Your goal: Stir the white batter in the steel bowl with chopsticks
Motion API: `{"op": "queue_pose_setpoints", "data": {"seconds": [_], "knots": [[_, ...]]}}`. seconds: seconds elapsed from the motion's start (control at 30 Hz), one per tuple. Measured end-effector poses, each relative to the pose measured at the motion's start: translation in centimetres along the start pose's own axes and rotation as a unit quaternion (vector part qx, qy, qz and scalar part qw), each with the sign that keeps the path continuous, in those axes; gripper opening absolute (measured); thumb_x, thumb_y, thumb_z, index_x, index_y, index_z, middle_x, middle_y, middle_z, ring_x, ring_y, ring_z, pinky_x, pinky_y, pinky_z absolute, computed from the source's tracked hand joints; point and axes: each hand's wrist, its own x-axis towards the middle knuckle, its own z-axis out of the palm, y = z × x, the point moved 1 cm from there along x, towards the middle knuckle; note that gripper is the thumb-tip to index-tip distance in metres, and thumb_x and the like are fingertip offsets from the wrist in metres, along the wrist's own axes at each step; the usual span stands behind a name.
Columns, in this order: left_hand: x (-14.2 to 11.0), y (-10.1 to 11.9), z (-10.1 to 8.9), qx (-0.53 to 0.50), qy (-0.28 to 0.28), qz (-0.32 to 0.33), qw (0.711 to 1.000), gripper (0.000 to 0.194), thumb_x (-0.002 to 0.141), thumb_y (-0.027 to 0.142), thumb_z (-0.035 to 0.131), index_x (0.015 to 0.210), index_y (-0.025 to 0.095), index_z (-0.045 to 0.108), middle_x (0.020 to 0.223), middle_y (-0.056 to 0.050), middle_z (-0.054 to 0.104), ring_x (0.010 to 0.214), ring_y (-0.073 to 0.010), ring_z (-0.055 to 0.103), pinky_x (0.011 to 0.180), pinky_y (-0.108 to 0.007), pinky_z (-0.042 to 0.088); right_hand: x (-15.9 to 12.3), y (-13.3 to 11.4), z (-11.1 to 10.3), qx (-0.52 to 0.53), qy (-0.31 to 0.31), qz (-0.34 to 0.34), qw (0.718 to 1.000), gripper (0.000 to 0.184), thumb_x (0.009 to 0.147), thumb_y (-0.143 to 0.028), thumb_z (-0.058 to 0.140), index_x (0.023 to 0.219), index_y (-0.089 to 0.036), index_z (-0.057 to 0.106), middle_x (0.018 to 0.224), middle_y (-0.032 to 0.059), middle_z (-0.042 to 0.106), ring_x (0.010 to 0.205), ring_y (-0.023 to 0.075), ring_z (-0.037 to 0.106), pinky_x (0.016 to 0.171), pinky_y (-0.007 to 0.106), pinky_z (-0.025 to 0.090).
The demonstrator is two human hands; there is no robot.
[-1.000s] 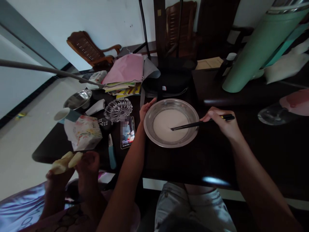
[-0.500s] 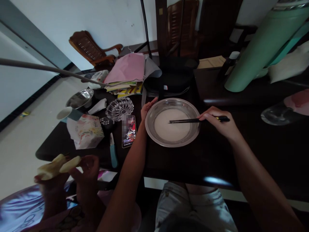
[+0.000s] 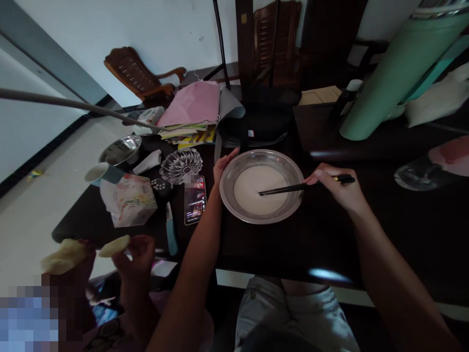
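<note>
A wide metal bowl [image 3: 229,208] stands on the dark table, with a milky white liquid [image 3: 252,188] in it. Against the bowl's left rim, my left hand [image 3: 222,166] grips its side, with part of the fingers hidden behind the metal. My right hand [image 3: 335,183] is closed round a pair of black chopsticks [image 3: 289,187]. Their tips dip into the liquid near the bowl's middle, and the shafts slope up across the right rim.
Left of the bowl lie a phone [image 3: 195,200], a blue-handled knife [image 3: 170,230], a glass dish [image 3: 181,165] and a tissue box [image 3: 134,200]. Another person's hands [image 3: 137,254] hold pale food pieces at lower left. A green flask [image 3: 399,73] rises at right.
My right hand has shifted slightly right, and the chopstick tips sit a little lower in view. The other person's hands have drawn their food pieces apart. My left hand stays put.
</note>
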Motion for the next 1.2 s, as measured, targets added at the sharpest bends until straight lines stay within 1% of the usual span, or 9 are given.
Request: {"op": "queue_pose_setpoints", "data": {"seconds": [0.1, 0.27, 0.43, 0.57, 0.73, 0.9, 0.97, 1.07, 1.2], "knots": [[-0.09, 0.09, 0.21, -0.001, 0.0, 0.0, 1.0, 0.057, 0.089, 0.034, 0.044, 0.14, 0.012, 0.057, 0.099, -0.01, 0.078, 0.096, -0.0265, 0.073, 0.093, -0.039, 0.051, 0.05, -0.11, 0.17, -0.008, -0.032, -0.023, 0.999, 0.028, 0.089, -0.051, 0.066, 0.075, -0.03, 0.078, 0.081, 0.0025, 0.077, 0.082, 0.0228, 0.07, 0.078, 0.04, 0.053], [-0.28, 0.07, 0.64, -0.011, 0.005, 0.006, 1.0, 0.057, 0.09, 0.033, 0.043, 0.14, 0.011, 0.058, 0.097, -0.01, 0.078, 0.094, -0.0269, 0.073, 0.092, -0.04, 0.052, 0.06, 0.05, -0.29, -0.001, 0.024, 0.005, 1.0, 0.032, 0.092, -0.051, 0.062, 0.071, -0.031, 0.077, 0.076, 0.0017, 0.075, 0.077, 0.0217, 0.068, 0.079, 0.041, 0.052], [-0.31, 0.16, 0.73, -0.021, 0.01, 0.003, 1.0, 0.055, 0.09, 0.032, 0.044, 0.138, 0.01, 0.059, 0.087, -0.009, 0.077, 0.081, -0.0232, 0.073, 0.088, -0.037, 0.052, 0.09, -0.08, 0.03, -0.007, -0.036, -0.025, 0.999, 0.025, 0.089, -0.049, 0.066, 0.076, -0.031, 0.078, 0.083, 0.0026, 0.077, 0.084, 0.0229, 0.069, 0.079, 0.04, 0.053], [-0.37, 0.19, 0.82, -0.03, 0.003, 0.001, 1.0, 0.053, 0.09, 0.031, 0.043, 0.135, 0.011, 0.061, 0.082, -0.007, 0.076, 0.072, -0.0203, 0.071, 0.083, -0.035, 0.053, 0.03, -0.06, -0.21, -0.003, 0.021, -0.004, 1.0, 0.031, 0.092, -0.048, 0.063, 0.072, -0.029, 0.077, 0.077, 0.0019, 0.075, 0.078, 0.0214, 0.069, 0.08, 0.039, 0.052], [-0.24, 0.1, 0.57, -0.018, 0.01, 0.0, 1.0, 0.055, 0.089, 0.033, 0.045, 0.137, 0.011, 0.059, 0.086, -0.008, 0.077, 0.081, -0.0237, 0.072, 0.087, -0.037, 0.052, 0.06, -0.13, 0.1, 0.009, -0.048, -0.012, 0.999, 0.029, 0.09, -0.05, 0.065, 0.074, -0.029, 0.078, 0.08, 0.0026, 0.076, 0.08, 0.0218, 0.07, 0.077, 0.037, 0.053], [-0.04, -0.01, 0.2, -0.009, 0.003, -0.001, 1.0, 0.056, 0.089, 0.037, 0.045, 0.138, 0.013, 0.059, 0.092, -0.009, 0.077, 0.09, -0.0267, 0.072, 0.088, -0.039, 0.051, 0.03, 0.02, -0.25, 0.002, 0.022, -0.001, 1.0, 0.03, 0.091, -0.049, 0.064, 0.072, -0.03, 0.077, 0.078, 0.0022, 0.076, 0.079, 0.0215, 0.068, 0.08, 0.039, 0.052], [-0.03, 0.0, 0.19, -0.012, 0.001, -0.003, 1.0, 0.057, 0.089, 0.037, 0.046, 0.139, 0.013, 0.058, 0.092, -0.009, 0.077, 0.09, -0.0263, 0.072, 0.088, -0.039, 0.051, -0.02, 0.04, -0.19, 0.014, 0.008, 0.008, 1.0, 0.033, 0.092, -0.049, 0.062, 0.07, -0.03, 0.077, 0.076, 0.0017, 0.075, 0.076, 0.0209, 0.069, 0.078, 0.038, 0.052], [-0.12, 0.08, 0.32, -0.021, 0.002, -0.003, 1.0, 0.056, 0.089, 0.033, 0.045, 0.139, 0.011, 0.058, 0.086, -0.007, 0.077, 0.083, -0.0238, 0.072, 0.087, -0.037, 0.052, -0.02, -0.05, 0.1, 0.007, -0.04, -0.012, 0.999, 0.029, 0.091, -0.049, 0.064, 0.074, -0.03, 0.078, 0.08, 0.0022, 0.076, 0.08, 0.0216, 0.07, 0.077, 0.038, 0.053], [-0.24, 0.16, 0.46, -0.022, -0.004, -0.005, 1.0, 0.056, 0.09, 0.032, 0.044, 0.14, 0.011, 0.057, 0.09, -0.008, 0.077, 0.083, -0.0235, 0.072, 0.087, -0.037, 0.052, -0.01, 0.07, -0.17, -0.005, 0.014, -0.015, 1.0, 0.027, 0.091, -0.047, 0.065, 0.074, -0.03, 0.078, 0.081, 0.0022, 0.076, 0.081, 0.0213, 0.069, 0.081, 0.038, 0.051]]}}
